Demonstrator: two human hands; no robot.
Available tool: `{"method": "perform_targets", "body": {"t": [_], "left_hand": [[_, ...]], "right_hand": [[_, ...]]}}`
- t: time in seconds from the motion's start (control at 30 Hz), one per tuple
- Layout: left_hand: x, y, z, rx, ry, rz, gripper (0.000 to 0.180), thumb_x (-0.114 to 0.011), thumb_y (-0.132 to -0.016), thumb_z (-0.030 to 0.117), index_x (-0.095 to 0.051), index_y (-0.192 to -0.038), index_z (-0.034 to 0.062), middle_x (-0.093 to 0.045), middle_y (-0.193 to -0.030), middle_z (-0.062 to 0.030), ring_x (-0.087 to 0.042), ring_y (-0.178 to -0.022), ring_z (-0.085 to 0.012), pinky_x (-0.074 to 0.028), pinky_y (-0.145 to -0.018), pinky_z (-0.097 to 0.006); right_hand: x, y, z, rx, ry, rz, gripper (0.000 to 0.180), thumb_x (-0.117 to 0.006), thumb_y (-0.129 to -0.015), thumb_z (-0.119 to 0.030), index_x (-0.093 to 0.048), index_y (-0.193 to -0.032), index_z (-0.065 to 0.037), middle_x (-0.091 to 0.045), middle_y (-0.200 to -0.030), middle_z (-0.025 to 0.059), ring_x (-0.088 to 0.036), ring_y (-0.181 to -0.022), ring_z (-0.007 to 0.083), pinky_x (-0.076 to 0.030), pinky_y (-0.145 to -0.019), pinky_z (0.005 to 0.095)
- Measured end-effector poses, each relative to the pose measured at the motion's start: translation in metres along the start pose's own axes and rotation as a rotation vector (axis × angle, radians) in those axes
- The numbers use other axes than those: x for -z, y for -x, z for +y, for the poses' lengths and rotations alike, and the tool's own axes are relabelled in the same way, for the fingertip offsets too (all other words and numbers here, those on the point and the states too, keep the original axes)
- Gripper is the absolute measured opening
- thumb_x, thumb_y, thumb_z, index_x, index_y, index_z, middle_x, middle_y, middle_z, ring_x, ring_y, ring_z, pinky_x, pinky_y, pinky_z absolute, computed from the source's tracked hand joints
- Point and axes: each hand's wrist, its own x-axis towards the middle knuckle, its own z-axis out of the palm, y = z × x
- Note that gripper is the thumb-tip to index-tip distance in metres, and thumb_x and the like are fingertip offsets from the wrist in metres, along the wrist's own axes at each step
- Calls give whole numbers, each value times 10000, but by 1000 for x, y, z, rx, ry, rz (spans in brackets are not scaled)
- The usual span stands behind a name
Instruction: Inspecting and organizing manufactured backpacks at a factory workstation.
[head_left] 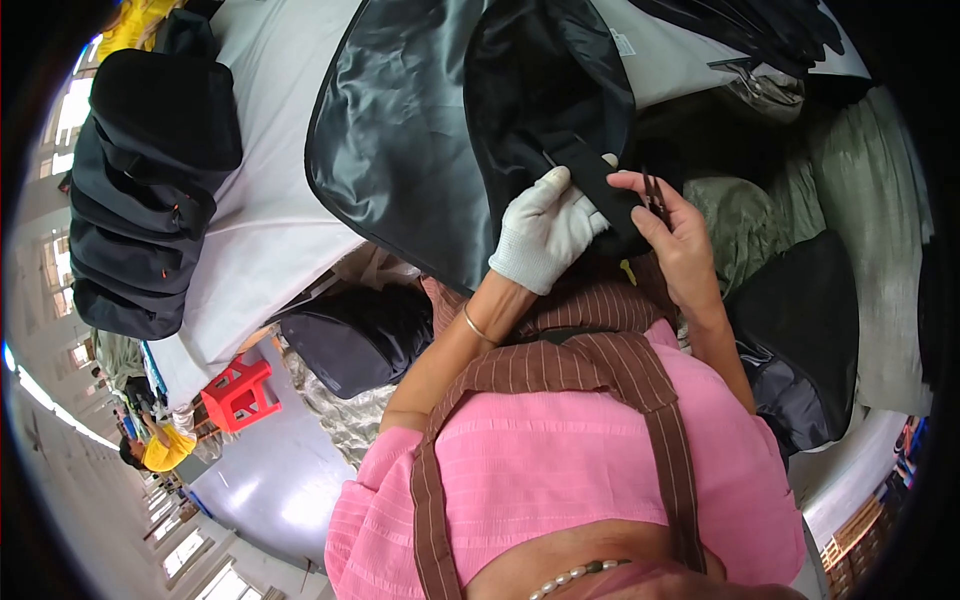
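A large black fabric piece with a shiny lining [395,130] is spread in front of me, partly over the white table. My left hand [548,228], in a white knitted glove, is closed on a flat black strap [598,185] that lies against this piece, thumb on top and a fingertip showing past its far edge. Small dark thread snips [652,193] sit between the thumb and fingers of my bare right hand [678,235], just right of the strap. The blades point away from me, and whether they touch the fabric I cannot tell.
Several black bags [155,190] are stacked at the left on the white-covered table [270,215]. Below stands a red stool [240,395]. A dark bag [345,335] lies by my left elbow, another [800,340] by my right. Grey-green sacks [865,230] are at the right; a person in yellow [168,450] is farther off.
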Motion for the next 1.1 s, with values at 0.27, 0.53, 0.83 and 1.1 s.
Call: {"method": "perform_targets", "body": {"t": [0.27, 0.53, 0.83, 1.1], "left_hand": [[-4, -5, -8, -92, -239, -10, 270, -496, -973, 242, -481, -1200, 97, -518, -1264, -135, -522, -1144, -302, -477, -949, -479], [-16, -10, -5, -151, -393, -11, 326, -580, -925, 167, -448, -1222, 139, -544, -1157, -78, -557, -1084, -253, -472, -939, -444], [-26, 0, -3, -159, -723, 134, 723, -586, -874, 31, -196, -1480, 91, -513, -1160, -94, -576, -1050, -218, -509, -895, -358], [-24, 0, -1, -163, -755, 147, 769, -584, -870, 4, -129, -1489, 29, -515, -1166, -127, -582, -1055, -224, -514, -893, -334]], "right_hand": [[1, 10, 2, -24, -14, 54, 319, -611, -874, -117, -595, -1185, -44, -627, -1077, 50, -580, -953, 114, -441, -856, 249], [0, 6, 2, 142, 445, 215, 312, -703, -799, -150, -639, -1096, -80, -626, -885, 88, -620, -797, 212, -461, -767, 263], [29, -3, 6, -198, 120, 41, 231, -597, -837, -81, -670, -1035, 13, -594, -820, -31, -495, -780, 25, -389, -700, 195], [33, -8, 9, -152, 87, -15, 254, -604, -830, -97, -665, -1048, 17, -651, -902, 13, -560, -818, 55, -421, -771, 202]]}}
